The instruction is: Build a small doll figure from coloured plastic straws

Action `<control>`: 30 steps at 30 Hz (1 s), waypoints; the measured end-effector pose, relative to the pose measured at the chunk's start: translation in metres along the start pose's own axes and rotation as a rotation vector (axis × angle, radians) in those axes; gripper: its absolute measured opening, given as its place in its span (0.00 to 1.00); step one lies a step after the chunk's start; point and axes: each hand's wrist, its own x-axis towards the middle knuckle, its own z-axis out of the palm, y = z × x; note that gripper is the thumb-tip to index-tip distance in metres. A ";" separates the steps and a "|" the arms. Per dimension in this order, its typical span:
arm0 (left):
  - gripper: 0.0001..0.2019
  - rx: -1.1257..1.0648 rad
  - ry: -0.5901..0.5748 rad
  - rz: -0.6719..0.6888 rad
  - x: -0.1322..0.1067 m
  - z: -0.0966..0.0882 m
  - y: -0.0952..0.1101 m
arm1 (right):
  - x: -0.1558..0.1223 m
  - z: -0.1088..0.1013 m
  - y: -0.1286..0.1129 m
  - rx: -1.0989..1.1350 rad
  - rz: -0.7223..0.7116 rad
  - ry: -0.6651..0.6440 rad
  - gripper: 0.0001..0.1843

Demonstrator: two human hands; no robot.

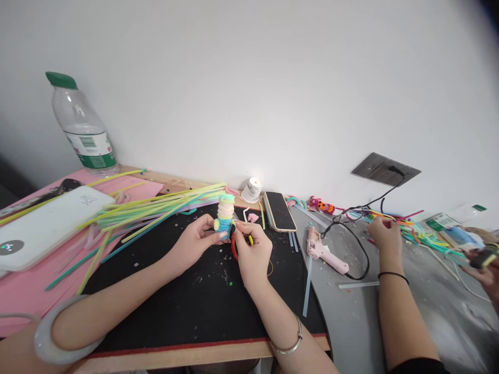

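Note:
A small figure made of fuzzy pipe cleaners [225,210], with a green top, a pale pink middle and a blue base, stands upright between my two hands above the black mat. My left hand [197,238] is closed around its lower left side, thumb at the front. Close against its right side, my right hand [252,252] is closed on a tool with a red curved handle [234,246]. A black part and a yellow piece [250,240] show by the fingers; the tool's working end is hidden.
Pipe cleaners [167,205] lie left, beside a white power bank [58,223] and a plastic bottle [83,124]. Behind are a paper cup [252,190] and a phone [279,210]. A corded pink glue gun [325,252] lies right, near another person's arm [401,306].

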 end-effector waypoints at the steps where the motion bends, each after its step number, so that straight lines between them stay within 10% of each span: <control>1: 0.14 -0.001 0.002 -0.002 0.000 0.000 0.000 | 0.000 0.000 0.000 0.005 0.011 0.001 0.04; 30: 0.13 0.049 -0.017 -0.016 0.003 -0.002 -0.004 | 0.006 -0.004 -0.001 -0.098 -0.073 -0.006 0.05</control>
